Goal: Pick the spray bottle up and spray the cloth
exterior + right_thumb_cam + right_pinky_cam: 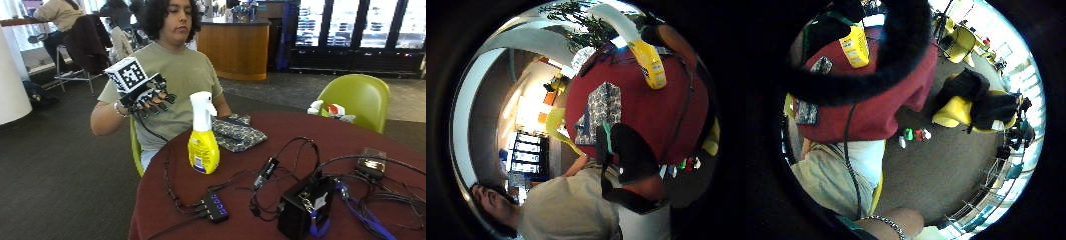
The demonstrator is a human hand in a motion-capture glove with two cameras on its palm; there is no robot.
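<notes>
We log the gloved right hand (pixel 148 96) raised at chest height, off the table edge, fingers spread and relaxed, grasping nothing. The spray bottle (pixel 203 135) stands upright on the round maroon table (pixel 266 210), yellow body below, white trigger head on top, its long axis vertical. The bottle lies below the hand and further in over the table, near but clearly apart from the fingertips. The nozzle appears to point towards the patterned cloth (pixel 234 134), though from this angle we cannot be sure. The cloth lies folded just behind the bottle, between it and the person's torso.

In the thumb-side palm view the bottle (pixel 646 57) and cloth (pixel 598 117) both show on the table, confirming the palm faces them from a distance.

Judgement: reach not yet begun. The coming move calls for the hand to descend and wrap the bottle's neck from the side, since the upright axis favours a side grasp. The bare hand is not clearly visible.
</notes>
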